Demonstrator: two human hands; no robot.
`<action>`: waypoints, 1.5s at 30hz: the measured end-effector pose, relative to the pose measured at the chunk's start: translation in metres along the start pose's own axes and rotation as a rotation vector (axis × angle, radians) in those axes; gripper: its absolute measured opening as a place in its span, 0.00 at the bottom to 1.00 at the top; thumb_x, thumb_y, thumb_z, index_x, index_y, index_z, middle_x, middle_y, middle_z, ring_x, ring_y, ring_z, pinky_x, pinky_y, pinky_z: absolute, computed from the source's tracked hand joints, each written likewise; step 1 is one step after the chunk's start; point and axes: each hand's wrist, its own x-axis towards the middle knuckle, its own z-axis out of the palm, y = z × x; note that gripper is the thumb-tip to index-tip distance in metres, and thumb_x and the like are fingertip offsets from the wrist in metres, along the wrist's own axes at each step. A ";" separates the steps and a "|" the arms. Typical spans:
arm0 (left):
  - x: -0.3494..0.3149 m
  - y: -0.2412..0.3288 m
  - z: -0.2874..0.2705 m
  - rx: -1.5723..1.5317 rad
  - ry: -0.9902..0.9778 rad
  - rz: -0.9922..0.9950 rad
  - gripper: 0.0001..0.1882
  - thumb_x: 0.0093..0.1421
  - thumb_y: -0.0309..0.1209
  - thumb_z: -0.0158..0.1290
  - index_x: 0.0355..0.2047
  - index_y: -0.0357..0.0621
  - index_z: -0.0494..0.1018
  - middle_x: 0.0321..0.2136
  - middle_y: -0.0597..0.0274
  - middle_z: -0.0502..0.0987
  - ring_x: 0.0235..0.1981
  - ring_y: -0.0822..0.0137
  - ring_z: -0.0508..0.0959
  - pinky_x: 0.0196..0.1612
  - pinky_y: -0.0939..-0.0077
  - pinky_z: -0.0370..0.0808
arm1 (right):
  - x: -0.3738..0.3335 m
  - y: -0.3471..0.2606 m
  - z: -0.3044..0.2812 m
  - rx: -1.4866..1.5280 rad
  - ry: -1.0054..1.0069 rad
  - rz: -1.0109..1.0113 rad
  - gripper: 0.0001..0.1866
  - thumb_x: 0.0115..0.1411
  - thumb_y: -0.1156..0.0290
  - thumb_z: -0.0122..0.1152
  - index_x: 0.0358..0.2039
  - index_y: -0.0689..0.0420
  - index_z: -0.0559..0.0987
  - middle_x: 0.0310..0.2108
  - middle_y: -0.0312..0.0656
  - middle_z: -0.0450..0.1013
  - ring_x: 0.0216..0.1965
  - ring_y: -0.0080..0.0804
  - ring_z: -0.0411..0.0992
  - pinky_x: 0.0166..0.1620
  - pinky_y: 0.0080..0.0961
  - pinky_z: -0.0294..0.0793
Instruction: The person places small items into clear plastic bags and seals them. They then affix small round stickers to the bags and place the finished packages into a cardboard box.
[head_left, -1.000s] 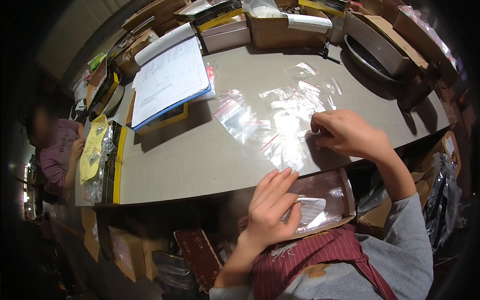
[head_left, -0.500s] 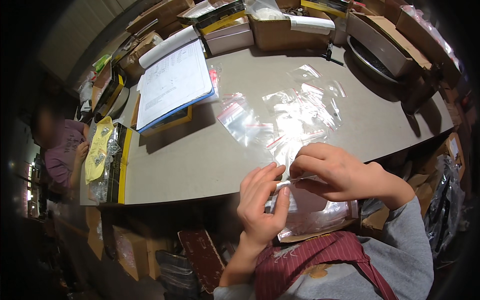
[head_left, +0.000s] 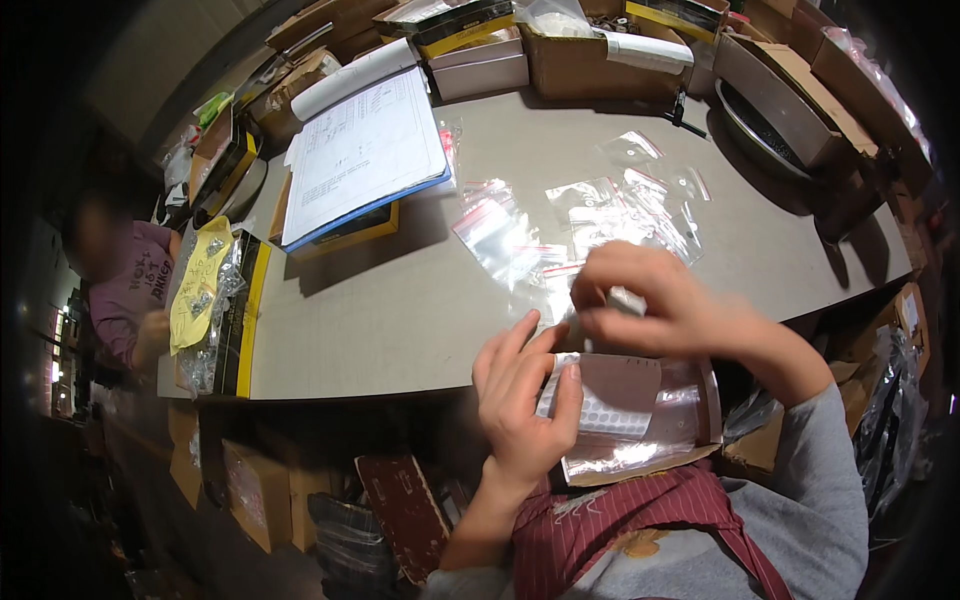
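Note:
My left hand (head_left: 525, 405) pinches the left edge of a sheet of round stickers (head_left: 615, 419), thumb on top. Rows of pale dots show along its lower part; the upper part looks dull brown. Beneath the sheet is a shallow open cardboard box (head_left: 712, 400), lined with clear plastic, at the table's near edge. My right hand (head_left: 650, 300) is raised above the sheet's far side, fingers curled and blurred. Something small and whitish shows at its fingers, too smeared to name. Beyond the hands lie several clear zip bags (head_left: 495, 235), red-striped at the mouth, some with small rings inside.
A clipboard with papers (head_left: 365, 150) leans on a box at the left. Left of it, a long box (head_left: 247, 320) carries a yellow note and bagged parts. Cartons (head_left: 600, 70) line the back, with a round dark tray (head_left: 760, 130) at right. Someone in purple (head_left: 130, 285) sits far left.
My right hand has lifted off the sheet, up and to the right. The sheet's dotted face now shows, and my left hand still grips its edge. The view has shifted slightly.

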 end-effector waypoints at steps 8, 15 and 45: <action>-0.005 0.001 0.012 0.020 -0.083 0.083 0.08 0.51 0.24 0.63 0.32 0.36 0.79 0.40 0.52 0.82 0.49 0.51 0.80 0.62 0.51 0.65 | 0.067 0.012 -0.001 -0.101 -0.376 0.357 0.12 0.58 0.69 0.60 0.37 0.64 0.78 0.26 0.48 0.76 0.27 0.38 0.74 0.35 0.34 0.74; -0.005 -0.003 -0.001 -0.152 -0.065 0.048 0.05 0.54 0.24 0.60 0.31 0.36 0.78 0.44 0.49 0.84 0.49 0.53 0.82 0.63 0.53 0.65 | 0.051 0.037 -0.012 -0.357 -0.234 0.317 0.19 0.56 0.62 0.71 0.37 0.63 0.76 0.32 0.53 0.77 0.38 0.55 0.76 0.43 0.44 0.73; -0.008 -0.003 -0.022 -0.257 -0.050 -0.298 0.25 0.56 0.34 0.55 0.48 0.27 0.80 0.43 0.46 0.84 0.50 0.63 0.78 0.69 0.61 0.56 | -0.009 0.107 -0.060 -0.091 -0.209 0.125 0.32 0.65 0.39 0.56 0.57 0.51 0.81 0.65 0.49 0.62 0.70 0.47 0.54 0.70 0.38 0.52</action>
